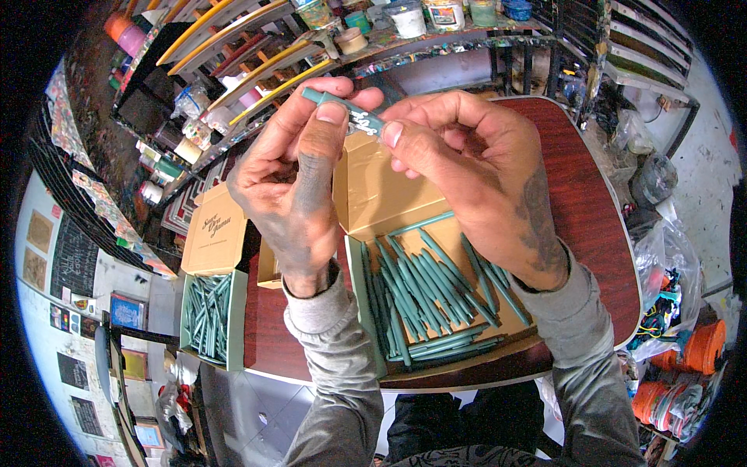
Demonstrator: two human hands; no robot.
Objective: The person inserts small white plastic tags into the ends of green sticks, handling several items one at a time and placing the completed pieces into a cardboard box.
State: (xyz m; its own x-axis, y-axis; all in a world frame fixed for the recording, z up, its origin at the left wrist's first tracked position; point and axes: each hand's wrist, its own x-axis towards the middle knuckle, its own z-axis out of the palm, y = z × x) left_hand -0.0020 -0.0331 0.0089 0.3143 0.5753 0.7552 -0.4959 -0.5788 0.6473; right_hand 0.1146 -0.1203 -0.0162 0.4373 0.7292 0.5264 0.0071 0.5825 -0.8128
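"Grey sleeves (342,389) lead up to the left hand (292,171) and the right hand (490,175), both raised close to us. What are they holding?"

"One teal stick (365,120) with white lettering, tilted, its left end higher. It's held up between the two hands, in front of the big box's open lid (385,191)."

"How does each grip stand?"

"The left is closed on the stick, thumb over the near side, fingers behind it. The right has its thumb and forefinger pinched together at the other end. How firmly they press, I cannot tell."

"And below?"

"The big box (364,311) sits on the dark red bench (587,218), with many similar sticks (424,284) lying inside, mostly slanting, a few crosswise along its near side. To its left, a smaller box (236,319) stands open, packed with more of them."

"Anything farther off?"

"Paint tubs (408,22) on a shelf behind the bench, and orange rolls (704,346) at the right."
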